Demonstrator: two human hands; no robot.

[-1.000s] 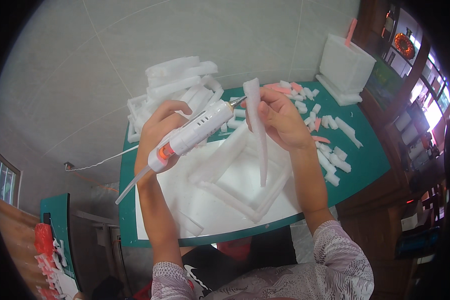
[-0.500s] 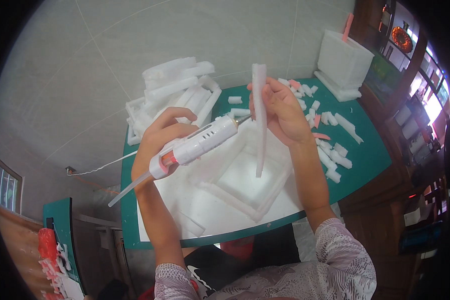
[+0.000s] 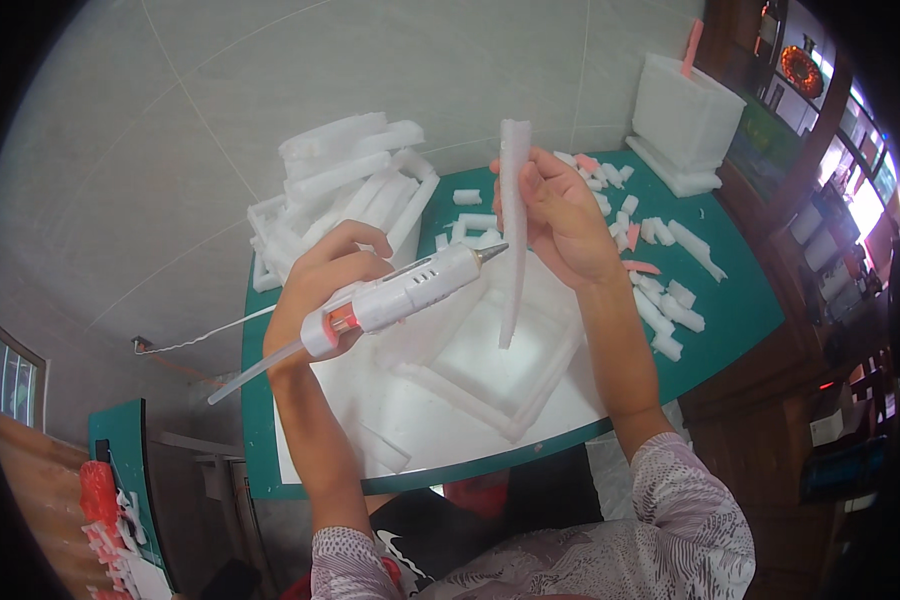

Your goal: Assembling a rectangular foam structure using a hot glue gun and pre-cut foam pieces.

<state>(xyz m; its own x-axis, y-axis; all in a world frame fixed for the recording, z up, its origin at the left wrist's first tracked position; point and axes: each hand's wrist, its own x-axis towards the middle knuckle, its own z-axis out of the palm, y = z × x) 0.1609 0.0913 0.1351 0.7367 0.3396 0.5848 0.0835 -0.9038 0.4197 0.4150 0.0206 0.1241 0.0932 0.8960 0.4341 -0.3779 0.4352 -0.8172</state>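
Note:
My left hand (image 3: 332,275) is wrapped round a white hot glue gun (image 3: 420,290) with a clear glue stick poking out of its back end. The metal nozzle points right and lies at or very close to the side of a long white foam strip (image 3: 513,240). My right hand (image 3: 562,215) pinches that strip near its upper part, keeping it roughly upright. Below, a square frame of white foam strips (image 3: 515,425) rests on a white sheet (image 3: 330,425). Whether the nozzle touches the strip is hard to tell.
A heap of white foam frames and strips (image 3: 340,170) stands at the back left. Several white and pink foam scraps (image 3: 680,315) litter the green table (image 3: 725,320) on the right. A white foam box (image 3: 685,120) stands at the far right. The gun's cord (image 3: 205,335) runs left.
The glue gun's nozzle has come out from behind the strip and now shows in full at its left side. The strip has shifted slightly left, its lower end most.

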